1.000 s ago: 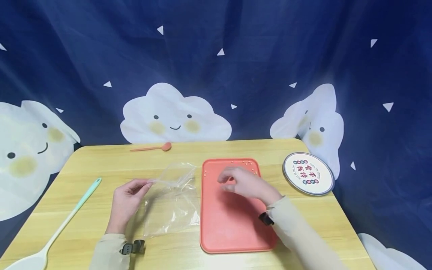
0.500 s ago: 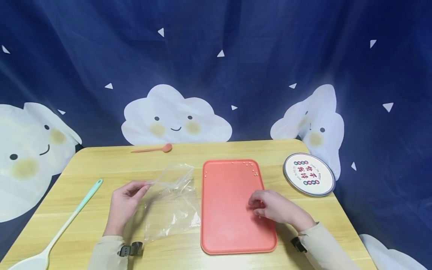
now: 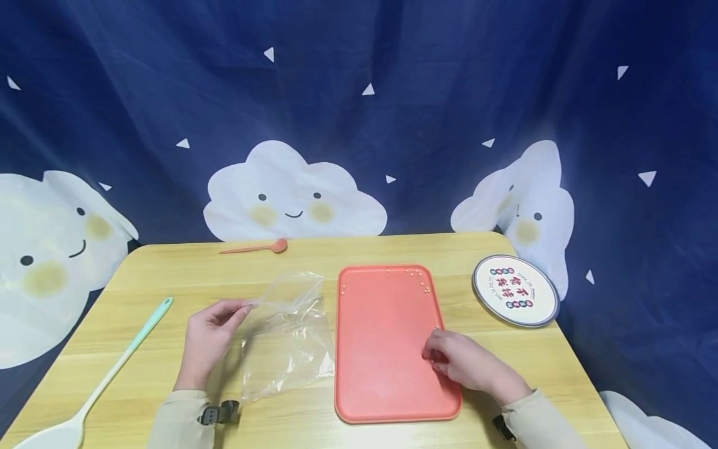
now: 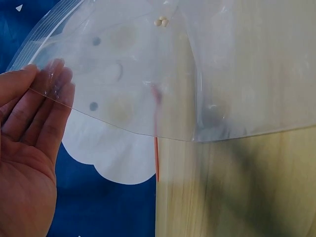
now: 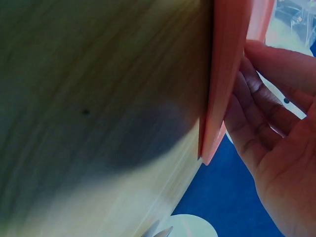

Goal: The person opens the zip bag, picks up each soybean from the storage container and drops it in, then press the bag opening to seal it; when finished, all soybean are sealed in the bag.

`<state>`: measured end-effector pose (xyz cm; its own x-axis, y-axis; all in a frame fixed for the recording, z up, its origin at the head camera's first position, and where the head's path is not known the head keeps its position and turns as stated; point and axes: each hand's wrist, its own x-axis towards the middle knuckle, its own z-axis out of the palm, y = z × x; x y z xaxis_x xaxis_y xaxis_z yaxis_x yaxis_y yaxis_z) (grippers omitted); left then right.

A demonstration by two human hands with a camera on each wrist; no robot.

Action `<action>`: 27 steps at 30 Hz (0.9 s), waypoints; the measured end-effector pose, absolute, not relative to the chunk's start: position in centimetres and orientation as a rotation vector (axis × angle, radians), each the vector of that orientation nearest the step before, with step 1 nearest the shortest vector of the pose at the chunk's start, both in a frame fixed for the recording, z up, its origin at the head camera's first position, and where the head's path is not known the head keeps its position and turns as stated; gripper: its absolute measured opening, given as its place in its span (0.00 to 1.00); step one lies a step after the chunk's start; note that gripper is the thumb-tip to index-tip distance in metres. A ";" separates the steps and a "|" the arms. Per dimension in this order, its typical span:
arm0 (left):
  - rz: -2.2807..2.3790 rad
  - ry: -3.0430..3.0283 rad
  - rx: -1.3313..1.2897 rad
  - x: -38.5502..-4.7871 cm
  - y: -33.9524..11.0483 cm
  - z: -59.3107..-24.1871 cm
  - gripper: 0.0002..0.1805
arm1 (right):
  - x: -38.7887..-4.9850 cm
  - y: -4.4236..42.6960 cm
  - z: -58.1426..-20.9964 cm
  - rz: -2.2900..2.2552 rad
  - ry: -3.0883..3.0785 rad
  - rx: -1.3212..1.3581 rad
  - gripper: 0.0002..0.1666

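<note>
My left hand (image 3: 210,340) pinches the top edge of a clear zip bag (image 3: 288,349) between thumb and fingers. In the left wrist view, a few small pale soybean-like pieces (image 4: 161,21) show through the film. My right hand (image 3: 468,362) is over the right side of a red tray (image 3: 387,374), its fingers bent and low by the rim. In the right wrist view, thumb and fingertips come close together at the tray wall (image 5: 227,74); whether a piece lies between them is hidden. Several more pale pieces (image 3: 414,272) lie in the tray's far corners.
A round plate (image 3: 513,290) with printed lettering lies right of the tray. A small red spoon (image 3: 255,249) is near the table's back edge. On the left lies a long-handled ladle-like utensil (image 3: 120,368), white and mint green. A blue curtain (image 3: 426,93) hangs behind.
My right hand has moved from above the tray's upper middle rightward and nearer to me, down to its right side. The left hand stays on the bag with hardly any movement.
</note>
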<state>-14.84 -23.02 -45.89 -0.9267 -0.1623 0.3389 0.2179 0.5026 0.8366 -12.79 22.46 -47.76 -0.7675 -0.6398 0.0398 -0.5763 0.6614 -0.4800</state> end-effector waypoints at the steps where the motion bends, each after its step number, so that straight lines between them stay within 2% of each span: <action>1: -1.402 -2.373 -0.048 -14.8 -23.0 -45.9 0.03 | -12.8 22.4 -47.9 -0.718 2.755 -1.038 0.14; 9: -1.416 -2.348 -0.058 -14.6 -22.8 -45.6 0.03 | -13.0 22.3 -48.1 -0.714 2.763 -1.119 0.14; 17: -1.412 -2.364 -0.057 -14.6 -22.8 -45.5 0.04 | -13.8 21.6 -47.7 -0.753 2.722 -0.998 0.09; 27: -1.435 -2.348 -0.064 -14.7 -22.7 -45.6 0.05 | -16.0 19.4 -45.6 -1.033 2.586 -0.872 0.06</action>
<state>-14.71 -22.75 -45.64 -0.9243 -0.1597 0.3467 0.2358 0.4755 0.8475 -16.02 19.42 -45.56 -0.7988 -0.6015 0.0121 -0.4443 0.5762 -0.6860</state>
